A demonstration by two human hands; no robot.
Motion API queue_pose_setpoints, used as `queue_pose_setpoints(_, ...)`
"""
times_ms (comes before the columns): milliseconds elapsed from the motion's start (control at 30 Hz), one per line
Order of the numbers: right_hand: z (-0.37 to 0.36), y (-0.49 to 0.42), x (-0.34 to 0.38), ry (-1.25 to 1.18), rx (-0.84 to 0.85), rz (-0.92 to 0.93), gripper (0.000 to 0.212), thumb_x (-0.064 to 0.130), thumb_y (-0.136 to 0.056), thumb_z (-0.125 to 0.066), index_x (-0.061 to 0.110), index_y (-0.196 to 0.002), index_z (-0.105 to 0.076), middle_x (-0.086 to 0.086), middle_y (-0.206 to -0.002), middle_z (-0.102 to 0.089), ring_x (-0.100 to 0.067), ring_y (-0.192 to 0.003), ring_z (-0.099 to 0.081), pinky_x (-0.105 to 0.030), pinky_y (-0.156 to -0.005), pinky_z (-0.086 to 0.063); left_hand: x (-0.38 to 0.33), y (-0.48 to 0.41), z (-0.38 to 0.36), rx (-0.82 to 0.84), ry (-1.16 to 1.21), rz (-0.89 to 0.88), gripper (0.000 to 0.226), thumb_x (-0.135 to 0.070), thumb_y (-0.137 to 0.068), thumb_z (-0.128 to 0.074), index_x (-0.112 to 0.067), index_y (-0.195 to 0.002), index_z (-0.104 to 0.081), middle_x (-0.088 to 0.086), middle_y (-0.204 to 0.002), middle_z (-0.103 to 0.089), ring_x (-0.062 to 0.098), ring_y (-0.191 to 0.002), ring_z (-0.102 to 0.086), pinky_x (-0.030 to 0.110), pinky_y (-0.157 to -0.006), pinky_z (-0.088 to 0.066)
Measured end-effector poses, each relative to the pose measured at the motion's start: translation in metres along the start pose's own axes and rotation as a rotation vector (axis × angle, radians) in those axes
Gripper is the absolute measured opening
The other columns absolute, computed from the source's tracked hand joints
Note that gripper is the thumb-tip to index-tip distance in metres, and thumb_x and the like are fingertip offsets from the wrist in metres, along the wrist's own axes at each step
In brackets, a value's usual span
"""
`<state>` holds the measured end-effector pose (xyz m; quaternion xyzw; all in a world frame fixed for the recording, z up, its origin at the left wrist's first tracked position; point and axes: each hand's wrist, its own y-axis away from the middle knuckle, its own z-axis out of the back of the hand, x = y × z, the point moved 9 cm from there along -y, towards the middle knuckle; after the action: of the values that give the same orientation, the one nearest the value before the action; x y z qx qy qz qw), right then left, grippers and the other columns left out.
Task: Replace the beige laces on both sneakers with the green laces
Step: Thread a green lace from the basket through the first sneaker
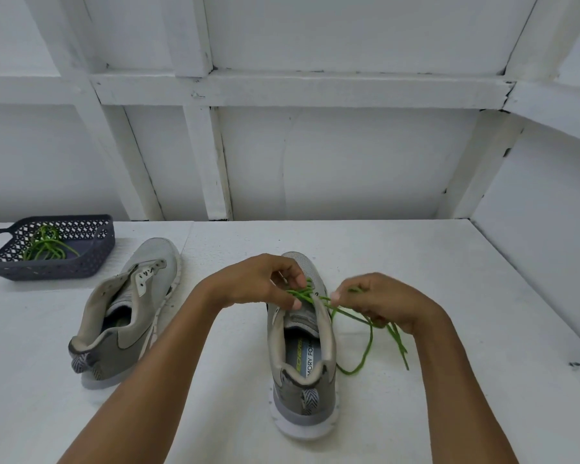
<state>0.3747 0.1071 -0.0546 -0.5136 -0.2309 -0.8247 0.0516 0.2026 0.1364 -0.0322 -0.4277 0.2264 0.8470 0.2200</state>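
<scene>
Green cord lace (307, 294), pinched by left hand (258, 279) and right hand (385, 299), over grey mesh sneaker (302, 393)

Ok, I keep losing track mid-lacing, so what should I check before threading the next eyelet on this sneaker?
1. Left hand pinches the green lace at the near sneaker's eyelets: ok.
2. Right hand pinches the same lace beside that sneaker: ok.
3. Loose ends lie free on the table, right of the sneaker: ok.
4. Both ends equal in length: cannot tell.
5. Second green lace ready in the basket: ok.
6. Other sneaker laced: not ok, its eyelets are bare.
</scene>
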Motion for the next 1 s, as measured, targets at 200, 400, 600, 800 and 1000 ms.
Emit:
queue_pose_setpoints(200,0.0,-0.003,0.006,-0.308,-0.034,0.13,0.01,0.008,-0.091,-0.066,0.005,-0.081,-0.068,-0.011,-0.087,-0.072,-0.019,-0.082,-0.068,-0.032,-0.073,-0.052,0.0,0.003,0.0,0.005,-0.017,0.013,0.027,-0.013,-0.075,-0.083,-0.02,-0.099,-0.072,-0.004,-0.096,-0.07,0.024,-0.097,-0.063,0.037,-0.086,-0.054)
queue_pose_setpoints(400,-0.003,-0.002,-0.003,-0.366,0.015,0.114,0.013,0.014,-0.08,-0.07,0.004,-0.086,-0.064,-0.017,-0.094,-0.073,-0.024,-0.086,-0.07,-0.03,-0.073,-0.055,0.0,0.001,-0.003,-0.009,-0.088,0.018,0.009,-0.029,-0.08,-0.077,-0.026,-0.088,-0.075,0.001,-0.095,-0.071,0.018,-0.09,-0.064,0.046,-0.09,-0.051)
queue_pose_setpoints(600,-0.013,-0.003,0.004,-0.133,0.082,-0.002,0.048,0.048,-0.086,-0.062,0.002,-0.092,-0.072,-0.009,-0.077,-0.071,-0.014,-0.063,-0.06,-0.024,-0.06,-0.046,-0.011,-0.004,-0.004,-0.022,-0.242,-0.009,0.012,-0.037,-0.082,-0.071,-0.026,-0.083,-0.075,-0.002,-0.093,-0.068,0.022,-0.091,-0.063,0.051,-0.088,-0.05)
queue_pose_setpoints(800,-0.016,-0.01,0.013,-0.084,0.024,0.084,0.008,0.011,-0.089,-0.069,0.01,-0.081,-0.068,-0.004,-0.072,-0.068,-0.01,-0.063,-0.06,-0.021,-0.06,-0.045,-0.018,-0.007,-0.008,-0.012,-0.316,0.008,0.009,-0.019,-0.078,-0.071,-0.023,-0.086,-0.071,0.003,-0.093,-0.071,0.026,-0.091,-0.065,0.046,-0.081,-0.054)
queue_pose_setpoints(1000,-0.014,-0.007,0.011,-0.06,0.051,0.055,0.011,0.019,-0.089,-0.071,0.009,-0.086,-0.068,-0.006,-0.074,-0.069,-0.012,-0.065,-0.062,-0.022,-0.06,-0.046,-0.014,-0.007,-0.008,0.035,-0.356,0.031,0.015,-0.033,-0.089,-0.068,-0.02,-0.093,-0.075,0.007,-0.1,-0.07,0.026,-0.096,-0.063,0.046,-0.09,-0.051)
